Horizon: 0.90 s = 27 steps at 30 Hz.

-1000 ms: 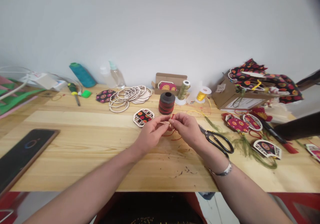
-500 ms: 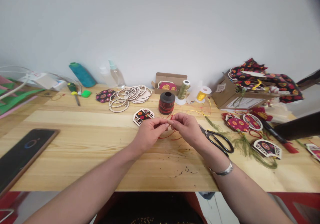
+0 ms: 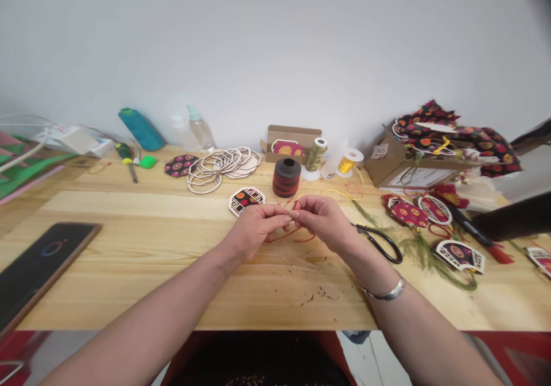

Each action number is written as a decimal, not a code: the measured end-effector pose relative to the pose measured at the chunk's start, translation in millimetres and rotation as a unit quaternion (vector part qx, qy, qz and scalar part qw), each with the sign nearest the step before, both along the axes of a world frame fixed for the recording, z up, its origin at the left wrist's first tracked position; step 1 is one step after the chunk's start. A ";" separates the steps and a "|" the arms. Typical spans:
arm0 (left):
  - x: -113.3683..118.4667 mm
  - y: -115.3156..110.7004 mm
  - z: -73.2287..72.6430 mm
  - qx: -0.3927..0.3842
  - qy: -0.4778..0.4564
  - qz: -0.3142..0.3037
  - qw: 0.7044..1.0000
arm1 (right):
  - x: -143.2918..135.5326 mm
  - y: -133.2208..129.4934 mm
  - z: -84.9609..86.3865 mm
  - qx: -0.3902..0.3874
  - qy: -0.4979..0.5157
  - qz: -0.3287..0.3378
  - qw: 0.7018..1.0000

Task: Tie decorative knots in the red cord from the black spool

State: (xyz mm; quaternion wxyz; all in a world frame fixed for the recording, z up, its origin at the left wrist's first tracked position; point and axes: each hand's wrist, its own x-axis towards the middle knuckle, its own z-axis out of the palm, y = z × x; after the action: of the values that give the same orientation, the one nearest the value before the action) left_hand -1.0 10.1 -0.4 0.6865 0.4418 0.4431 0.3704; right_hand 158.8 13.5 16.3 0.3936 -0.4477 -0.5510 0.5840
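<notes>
My left hand point(image 3: 261, 229) and my right hand point(image 3: 322, 220) meet fingertip to fingertip above the middle of the table. Both pinch a thin red cord point(image 3: 287, 236), whose loose ends and loops hang around the fingers. The exact point where the cord is gripped is hidden by the fingertips. Just behind the hands stands a black spool point(image 3: 286, 178) wound with red cord. A patterned ornament in a white cut-out frame point(image 3: 246, 201) lies beside my left hand, partly covered by it. Black-handled scissors point(image 3: 386, 244) lie under and beside my right wrist.
Wooden frames point(image 3: 217, 168) lie in an overlapping pile at the back. A green thread spool point(image 3: 317, 155) and a yellow thread spool point(image 3: 349, 161) stand by the wall. At right are a cardboard box point(image 3: 402, 165) and tasselled ornaments point(image 3: 460, 257). A phone point(image 3: 47, 262) lies at left.
The hands stay together, fingers still pinching the cord. My right hand and wrist have shifted slightly right, covering more of the scissors. The cord's loose ends sit a little differently below the fingers.
</notes>
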 end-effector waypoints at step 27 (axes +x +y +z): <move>-0.4 5.6 0.9 -0.035 -0.070 0.136 0.988 | -14.2 -35.3 -0.9 0.482 -0.345 0.254 0.764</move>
State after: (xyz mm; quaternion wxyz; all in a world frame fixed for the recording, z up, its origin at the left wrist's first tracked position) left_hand -1.4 15.7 0.4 0.6739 0.3259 0.4631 0.4746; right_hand 144.6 -21.8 15.4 0.1780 -0.2141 -0.9522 0.1260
